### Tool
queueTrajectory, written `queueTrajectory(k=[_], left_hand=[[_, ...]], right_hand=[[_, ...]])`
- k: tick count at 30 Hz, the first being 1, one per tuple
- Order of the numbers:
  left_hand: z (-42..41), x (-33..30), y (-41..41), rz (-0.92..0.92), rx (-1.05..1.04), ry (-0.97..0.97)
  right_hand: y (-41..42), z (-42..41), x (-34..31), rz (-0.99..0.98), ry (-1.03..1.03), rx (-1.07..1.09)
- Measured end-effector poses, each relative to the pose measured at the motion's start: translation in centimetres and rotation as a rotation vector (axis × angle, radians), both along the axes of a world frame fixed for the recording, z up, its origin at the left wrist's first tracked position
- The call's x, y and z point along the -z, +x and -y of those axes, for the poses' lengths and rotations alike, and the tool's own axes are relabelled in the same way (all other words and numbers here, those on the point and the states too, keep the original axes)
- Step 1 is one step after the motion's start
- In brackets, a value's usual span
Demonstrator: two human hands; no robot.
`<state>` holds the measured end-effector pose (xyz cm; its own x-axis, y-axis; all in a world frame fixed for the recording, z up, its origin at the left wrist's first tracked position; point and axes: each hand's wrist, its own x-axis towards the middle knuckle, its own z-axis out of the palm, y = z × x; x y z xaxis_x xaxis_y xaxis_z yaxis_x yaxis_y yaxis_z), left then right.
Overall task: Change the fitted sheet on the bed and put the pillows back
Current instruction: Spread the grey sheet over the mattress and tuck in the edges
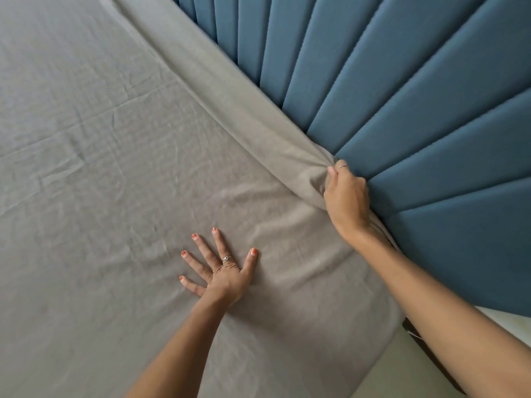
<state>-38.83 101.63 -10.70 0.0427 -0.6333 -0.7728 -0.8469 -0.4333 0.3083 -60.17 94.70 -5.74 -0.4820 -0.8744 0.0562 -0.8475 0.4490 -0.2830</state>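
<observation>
While the grey fitted sheet [120, 145] is pinned flat to the mattress by the splayed left hand [221, 271], its bunched edge is clenched in the right hand [346, 196] beside the blue padded headboard [416, 116], apparently for tucking.

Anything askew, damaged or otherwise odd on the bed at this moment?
Nothing damaged or spilled. The grey sheet is creased across the top and bunched where the right hand grips its edge against the blue headboard. The left hand presses flat on it. No pillows in view.
</observation>
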Motion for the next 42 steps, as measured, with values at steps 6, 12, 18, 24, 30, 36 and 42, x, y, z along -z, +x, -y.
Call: queueTrajectory(k=[6,12,18,24,30,36,42], left_hand=[[0.2,-0.4,0.2,-0.011,0.001,0.016],[0.2,-0.4,0.2,-0.008,-0.008,0.025],[0.3,-0.3,0.0,0.002,-0.026,0.027],[0.2,0.0,-0.2,0.034,-0.041,0.034],[0.3,0.4,-0.4,0.05,-0.053,0.029],[-0.1,0.2,-0.8,0.086,-0.074,-0.025],[-0.7,-0.1,-1.5,0.186,-0.079,-0.135]], right_hand=[[0.3,-2.0,2.3,0.161,0.036,-0.024],[-0.4,-1.5,2.9,0.187,0.296,0.054],[-2.6,1.5,3.2,0.325,0.48,0.101],[-3.0,2.7,3.8,0.353,0.627,0.063],[-3.8,3.6,4.3,0.553,0.692,0.068],[-5.7,-0.5,4.1,0.508,0.489,-0.197],[-6.8,-10.6,1.7,0.277,0.264,-0.325]])
